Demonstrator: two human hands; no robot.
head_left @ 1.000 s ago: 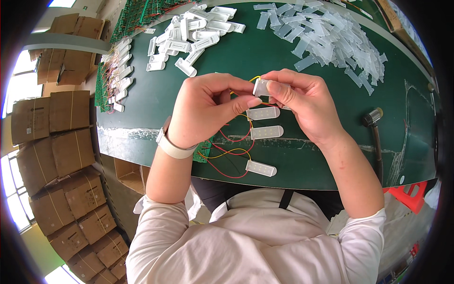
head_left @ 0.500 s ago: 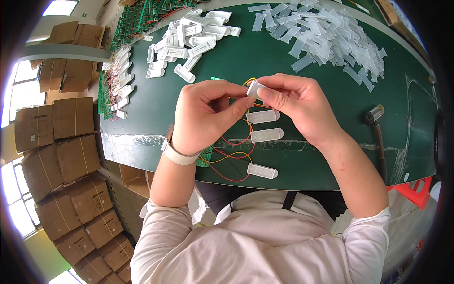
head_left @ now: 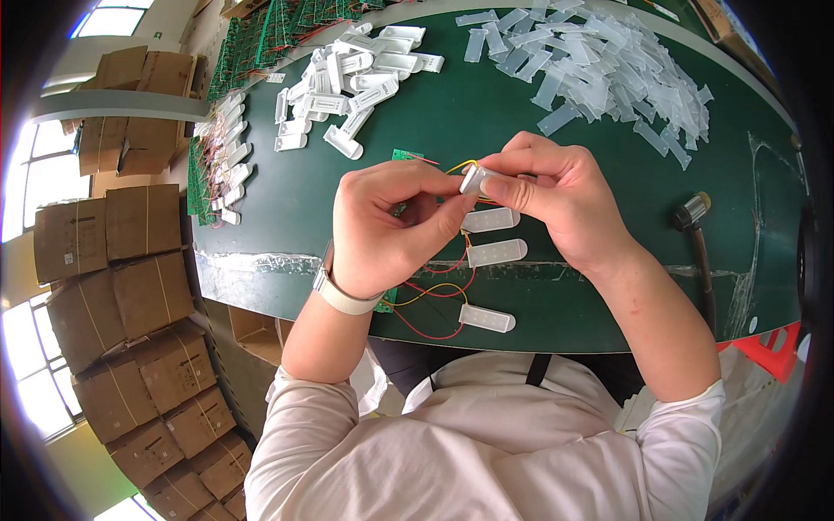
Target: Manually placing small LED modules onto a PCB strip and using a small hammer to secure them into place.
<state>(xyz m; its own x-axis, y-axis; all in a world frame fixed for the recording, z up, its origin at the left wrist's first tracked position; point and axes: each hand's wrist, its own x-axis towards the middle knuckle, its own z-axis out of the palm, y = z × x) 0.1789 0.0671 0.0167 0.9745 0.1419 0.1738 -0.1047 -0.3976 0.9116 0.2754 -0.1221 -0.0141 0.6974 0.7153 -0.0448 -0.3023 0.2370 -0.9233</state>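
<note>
Between my two hands is a small white light module with a clear cover, tilted, a yellow wire looping beside it. My left hand pinches its left end with thumb and forefinger. On its other end press the thumb and curled fingers of my right hand. Below, three similar modules lie on the green table: an upper one, a middle one and a lower one, linked by red and yellow wires. Green circuit boards peek out above my left hand and beside its wrist.
White plastic housings are heaped at the far left, translucent strips at the far right. A hammer lies on the right. Wired white modules and green boards line the left edge. Cardboard boxes stand beyond.
The whole view has shifted slightly. Both hands still grip the module, which now sits a little lower and more covered by my right thumb.
</note>
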